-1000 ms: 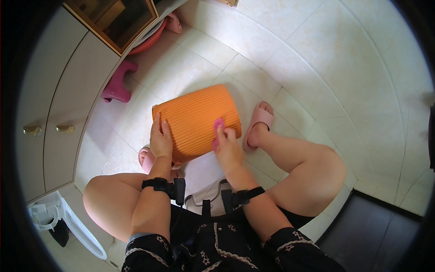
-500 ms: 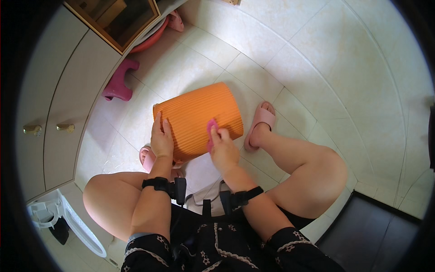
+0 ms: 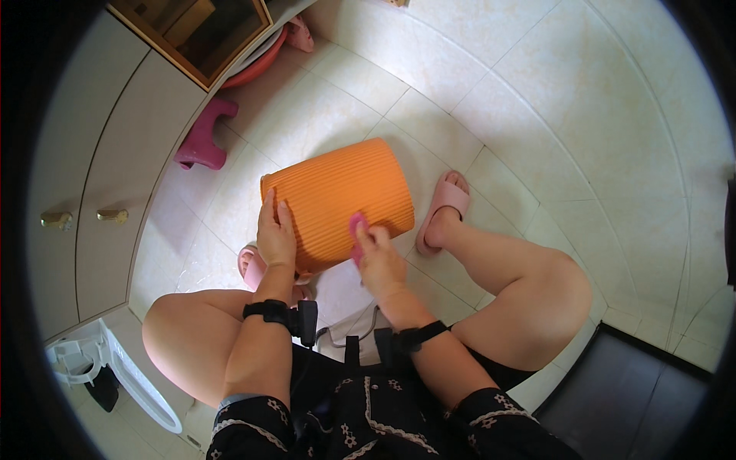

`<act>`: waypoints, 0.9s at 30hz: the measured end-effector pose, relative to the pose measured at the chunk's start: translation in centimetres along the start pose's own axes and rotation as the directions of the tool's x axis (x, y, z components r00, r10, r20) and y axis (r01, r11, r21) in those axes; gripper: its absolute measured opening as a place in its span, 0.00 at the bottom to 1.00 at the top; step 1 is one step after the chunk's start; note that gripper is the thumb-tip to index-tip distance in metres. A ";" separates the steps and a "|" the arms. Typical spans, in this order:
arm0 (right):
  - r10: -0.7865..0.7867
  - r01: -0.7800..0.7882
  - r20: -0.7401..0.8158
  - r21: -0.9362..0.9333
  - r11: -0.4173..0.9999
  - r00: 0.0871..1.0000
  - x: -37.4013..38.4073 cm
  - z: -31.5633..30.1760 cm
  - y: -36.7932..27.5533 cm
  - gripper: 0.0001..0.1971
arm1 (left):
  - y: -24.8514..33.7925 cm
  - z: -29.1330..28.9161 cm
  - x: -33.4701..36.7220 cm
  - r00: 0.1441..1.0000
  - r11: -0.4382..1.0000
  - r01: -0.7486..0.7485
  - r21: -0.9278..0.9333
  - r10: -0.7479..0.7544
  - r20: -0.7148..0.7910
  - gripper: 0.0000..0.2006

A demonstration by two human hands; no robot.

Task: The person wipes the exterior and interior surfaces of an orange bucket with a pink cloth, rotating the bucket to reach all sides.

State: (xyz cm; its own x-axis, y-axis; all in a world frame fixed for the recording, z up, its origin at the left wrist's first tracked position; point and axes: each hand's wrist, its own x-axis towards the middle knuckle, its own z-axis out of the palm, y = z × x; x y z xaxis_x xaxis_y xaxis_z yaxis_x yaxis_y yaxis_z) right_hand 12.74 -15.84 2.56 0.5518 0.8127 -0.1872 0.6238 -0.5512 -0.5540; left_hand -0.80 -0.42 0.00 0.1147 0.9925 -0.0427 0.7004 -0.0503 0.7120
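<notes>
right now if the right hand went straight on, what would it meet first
The right hand, holding a pink item, would likely meet the orange ribbed container first; exact depth is unclear.

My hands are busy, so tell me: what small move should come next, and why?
Probably slide the pink pad slightly away from you, across the orange ribbed container: your right hand holds the pad against the container's near part, ribbed surface shows uncovered beyond it, and your left hand rests at the container's left end, seemingly steadying it.
</notes>
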 end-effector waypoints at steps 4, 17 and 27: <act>-0.186 0.182 -0.109 -0.047 0.982 0.976 0.1 0.8 1.8 0.25 | 0.0 0.3 0.0 1.000 1.000 -0.010 0.019 0.010 0.005 0.20; -0.008 0.008 -0.027 0.000 1.000 1.000 0.4 1.9 2.6 0.26 | 0.4 0.2 0.2 1.000 1.000 0.011 0.013 -0.011 -0.002 0.21; -0.114 0.115 0.026 -0.029 0.993 0.993 0.5 0.0 0.3 0.25 | 0.3 0.0 0.3 0.998 0.998 0.058 -0.014 -0.058 0.003 0.21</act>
State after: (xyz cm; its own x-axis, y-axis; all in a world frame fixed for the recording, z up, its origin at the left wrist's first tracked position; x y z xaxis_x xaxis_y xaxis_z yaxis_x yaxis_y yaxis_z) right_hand 13.15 -15.58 2.29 0.4621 0.8750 -0.1441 0.6989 -0.4594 -0.5482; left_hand -0.55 -0.14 0.20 0.0763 0.9934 -0.0861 0.6962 0.0088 0.7177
